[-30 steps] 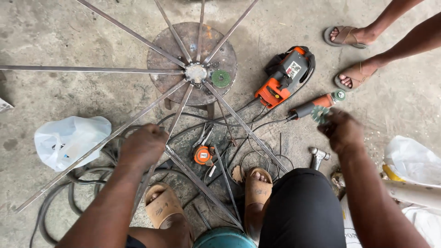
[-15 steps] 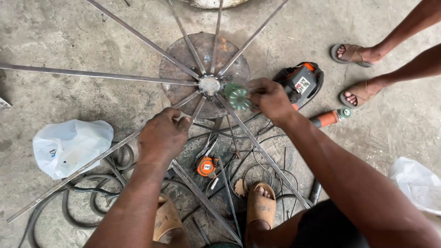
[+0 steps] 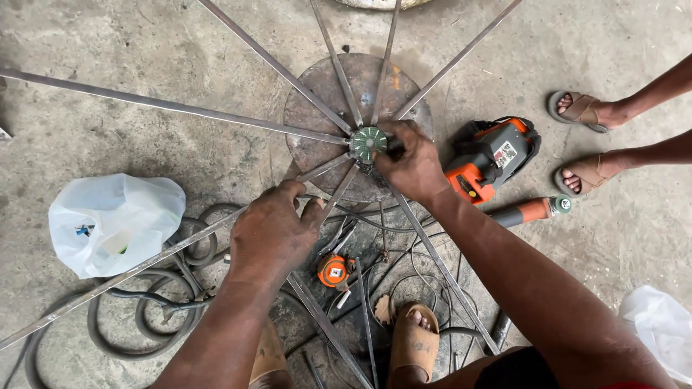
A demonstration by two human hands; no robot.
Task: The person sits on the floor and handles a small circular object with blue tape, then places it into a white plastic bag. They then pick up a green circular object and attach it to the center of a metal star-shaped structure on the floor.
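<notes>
My right hand (image 3: 412, 164) has its fingers curled tight around the green disc (image 3: 368, 143) at the hub of the metal spokes (image 3: 173, 105), hiding the disc's right edge. My left hand (image 3: 272, 232) clamps a lower spoke (image 3: 137, 270); its fingertips are hidden underneath.

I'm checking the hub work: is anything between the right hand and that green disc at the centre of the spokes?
Nothing visible: the right hand is already at the green disc, fingers against its edge.

White plastic bag (image 3: 112, 223) left of frame, another (image 3: 659, 331) lower right; white rectangular label (image 3: 506, 153) on orange machine
</notes>
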